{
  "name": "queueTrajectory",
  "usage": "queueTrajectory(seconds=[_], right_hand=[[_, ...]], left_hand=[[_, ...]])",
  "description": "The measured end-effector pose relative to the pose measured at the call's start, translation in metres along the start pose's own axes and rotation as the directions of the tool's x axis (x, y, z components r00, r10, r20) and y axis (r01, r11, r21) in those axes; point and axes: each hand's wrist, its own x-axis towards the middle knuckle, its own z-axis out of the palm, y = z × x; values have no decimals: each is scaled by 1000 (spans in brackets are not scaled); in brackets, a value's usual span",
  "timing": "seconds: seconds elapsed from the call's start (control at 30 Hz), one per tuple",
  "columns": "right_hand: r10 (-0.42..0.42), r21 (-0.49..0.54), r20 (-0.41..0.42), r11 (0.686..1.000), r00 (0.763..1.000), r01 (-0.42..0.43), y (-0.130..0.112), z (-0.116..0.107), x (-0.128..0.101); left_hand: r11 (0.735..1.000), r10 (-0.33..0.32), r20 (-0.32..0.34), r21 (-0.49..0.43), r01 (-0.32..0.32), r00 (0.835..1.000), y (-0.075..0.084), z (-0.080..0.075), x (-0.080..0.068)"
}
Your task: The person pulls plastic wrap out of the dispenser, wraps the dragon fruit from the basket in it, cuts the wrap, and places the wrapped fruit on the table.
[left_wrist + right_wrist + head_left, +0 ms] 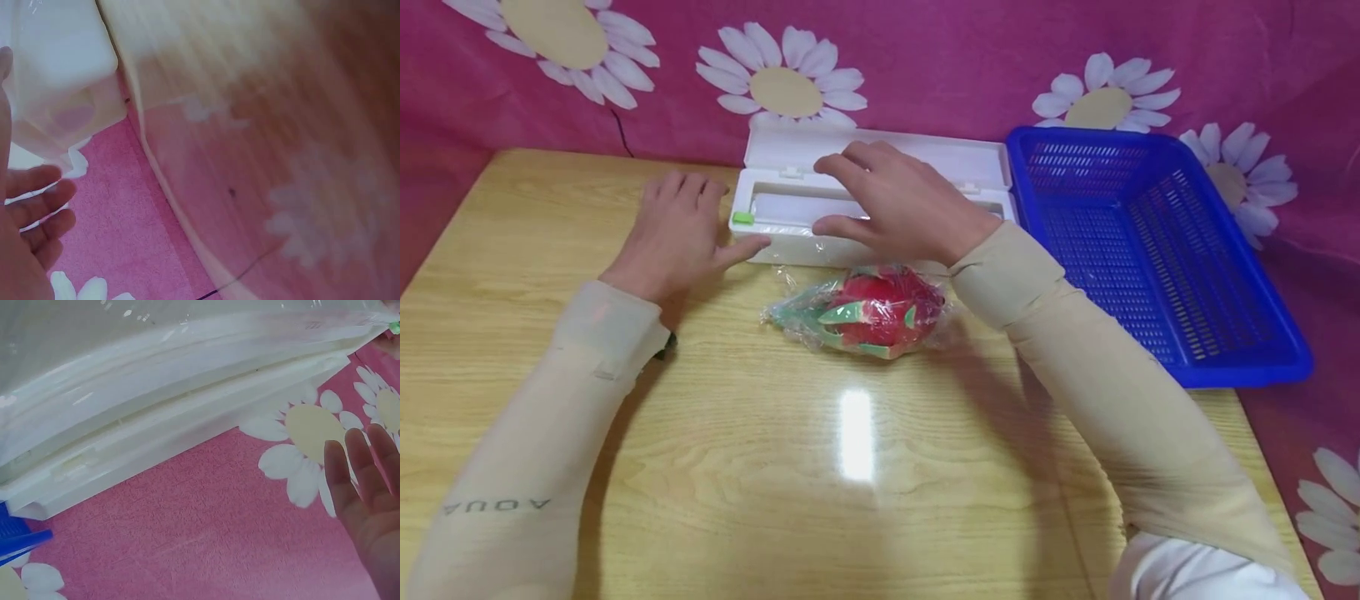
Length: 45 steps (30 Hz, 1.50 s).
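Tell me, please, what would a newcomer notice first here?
First comes the dragon fruit, red and green under clear film, centrally on the wooden table. Behind it stands an open white cling-film dispenser, partly hidden by the right hand; at right, a blue basket.

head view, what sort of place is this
Likely an indoor food-wrapping spot, perhaps at home, though the room itself is out of view: a wood-look table before a pink flowered backdrop, with a dragon fruit in clear film on it.
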Motion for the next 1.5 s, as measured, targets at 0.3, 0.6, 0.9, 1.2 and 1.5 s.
queueTrajectory(seconds=[0.3, 0.6, 0.9, 1.2, 1.5], right_hand=[[-53, 23, 24, 998, 998, 52, 3, 7, 19], [-73, 35, 73, 997, 995, 70, 7, 12, 41], [-109, 49, 83, 993, 991, 106, 2, 19, 55], [-135, 36, 121, 991, 983, 131, -8, 26, 71], [-147, 17, 187, 989, 971, 146, -17, 32, 84]], left_hand=[[997, 76, -1, 17, -76, 997, 5, 0, 2], [999, 44, 79, 0, -44, 996, 6, -1, 3], [1000, 17, 120, -28, -14, 993, 5, 3, 3], [999, 20, 120, -48, -15, 993, 5, 0, 1], [997, 29, 114, -77, -21, 993, 4, 5, 3]])
